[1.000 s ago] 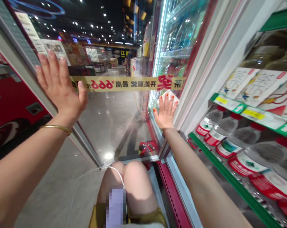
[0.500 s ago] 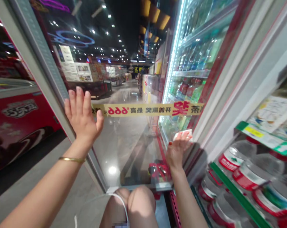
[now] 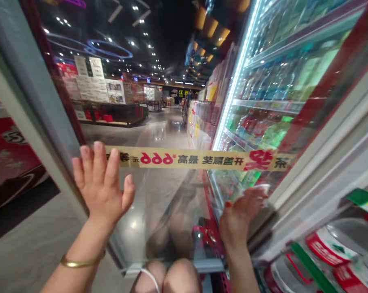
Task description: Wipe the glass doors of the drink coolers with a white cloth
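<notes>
Holding white wipe [image 3: 264, 188], right hand [image 3: 240, 217] at glass [image 3: 168, 183]

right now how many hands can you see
2: the left hand, spread at the left end of the printed strip, and the right hand, below its right part, with a white cloth or tissue.

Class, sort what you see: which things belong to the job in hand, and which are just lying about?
Job in hand:
Left hand, spread at the glass pane
Right hand, with a white wipe, mostly hidden

Just about:
Bottles
Boxes
Red chest
</notes>
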`<state>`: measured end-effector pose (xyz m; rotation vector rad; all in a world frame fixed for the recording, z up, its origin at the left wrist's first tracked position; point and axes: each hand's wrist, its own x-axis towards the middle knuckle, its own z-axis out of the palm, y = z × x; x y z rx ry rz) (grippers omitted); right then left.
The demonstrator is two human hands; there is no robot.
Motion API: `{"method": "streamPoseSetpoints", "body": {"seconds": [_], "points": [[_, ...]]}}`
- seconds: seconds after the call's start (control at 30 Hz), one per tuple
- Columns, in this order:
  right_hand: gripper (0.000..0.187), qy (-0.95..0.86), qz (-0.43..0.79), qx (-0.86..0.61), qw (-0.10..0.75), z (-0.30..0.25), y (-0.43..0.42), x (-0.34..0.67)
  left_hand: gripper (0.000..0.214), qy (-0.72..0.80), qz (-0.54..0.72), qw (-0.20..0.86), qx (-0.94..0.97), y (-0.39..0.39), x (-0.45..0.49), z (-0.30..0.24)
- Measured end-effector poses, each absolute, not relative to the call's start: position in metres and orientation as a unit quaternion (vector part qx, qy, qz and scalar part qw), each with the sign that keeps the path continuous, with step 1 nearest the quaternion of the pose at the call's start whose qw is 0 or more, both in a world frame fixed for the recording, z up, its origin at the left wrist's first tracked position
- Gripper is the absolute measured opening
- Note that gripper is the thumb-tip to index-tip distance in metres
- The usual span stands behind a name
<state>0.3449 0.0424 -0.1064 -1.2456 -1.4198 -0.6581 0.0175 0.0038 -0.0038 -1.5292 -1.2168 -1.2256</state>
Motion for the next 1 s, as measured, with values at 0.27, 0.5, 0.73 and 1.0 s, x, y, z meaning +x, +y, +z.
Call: {"method": "streamPoseSetpoints", "body": {"seconds": [0.27, 0.5, 0.73, 1.0], "points": [[0.084, -0.65, -0.261, -0.477, 0.531, -0.123, 0.038, 0.269, 0.09, -0.471, -0.479, 0.459, -0.582, 0.009, 0.027, -0.052], [0.081, -0.506, -0.245, -0.571, 0.597, -0.134, 0.054, 0.345, 0.093, -0.476, -0.474, 0.451, -0.588, 0.01, 0.023, -0.061], [0.08, -0.67, -0.311, -0.45, 0.502, -0.127, 0.033, 0.241, 0.094, -0.502, -0.498, 0.392, -0.588, 0.011, 0.019, -0.07], [0.082, -0.488, -0.243, -0.599, 0.587, -0.133, 0.05, 0.335, 0.096, -0.51, -0.5, 0.389, -0.582, 0.011, 0.023, -0.071]]}}
